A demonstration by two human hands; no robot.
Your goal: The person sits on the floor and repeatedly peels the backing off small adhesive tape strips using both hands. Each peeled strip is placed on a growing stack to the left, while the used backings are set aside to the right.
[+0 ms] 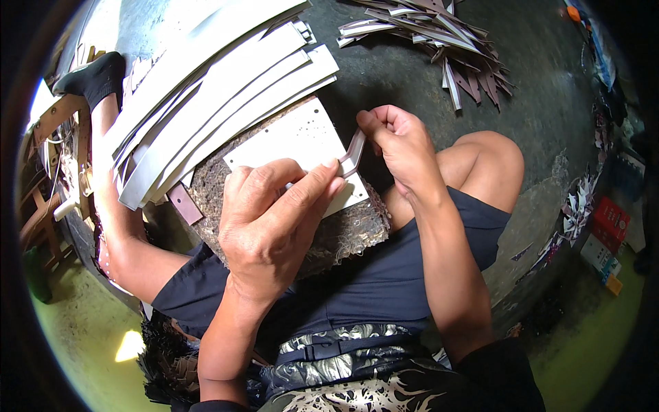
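A short, bent strip (354, 155), pale with brownish edges, runs between my two hands. My left hand (271, 216) is closed, its fingertips pressing the strip's near end at the right side of a white plate (305, 130). Between thumb and curled fingers, my right hand (401, 141) pinches the strip's far end. The plate has dark holes at its corners and a scatter of small dark marks. It lies on a rough, worn block (213, 189) in front of my lap; my left hand hides part of both.
Long white strips (226, 96) are stacked across the block's far left side. A small brown piece (185, 206) sticks out at its left edge. Brown and white offcuts (439, 41) lie heaped on the dark floor at the far right. A red box (609, 223) stands at the right.
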